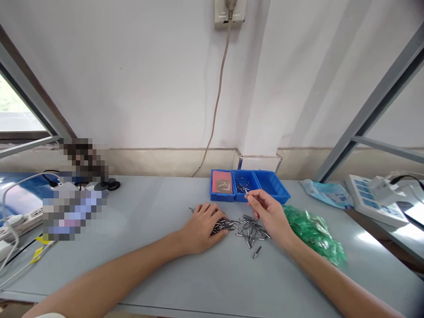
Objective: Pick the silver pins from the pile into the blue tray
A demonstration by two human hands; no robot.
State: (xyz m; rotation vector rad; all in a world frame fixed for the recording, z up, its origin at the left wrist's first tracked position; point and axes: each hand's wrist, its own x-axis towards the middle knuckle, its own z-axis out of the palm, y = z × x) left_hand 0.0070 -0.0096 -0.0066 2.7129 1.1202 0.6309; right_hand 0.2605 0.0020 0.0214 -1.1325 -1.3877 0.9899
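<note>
My left hand (202,227) rests palm down on a heap of small metal pins (222,225), its fingers spread over them. More loose pins (252,230) are strewn between my two hands, and a single pin (256,252) lies nearer to me. With thumb and fingertips, my right hand (266,212) pinches a thin metal pin (246,191) at the front edge of a blue three-part tray (222,197). Several pins (243,184) lie in the tray's middle compartment. The left compartment has a pink piece (221,176) with a small bag on it.
Crumpled green plastic (314,234) lies beside my right forearm. A blue-white packet (327,193) and a power strip (376,201) are at the right. Cables, a white power strip (35,214) and black round pieces (113,184) occupy the left. A cord (218,95) hangs down the wall.
</note>
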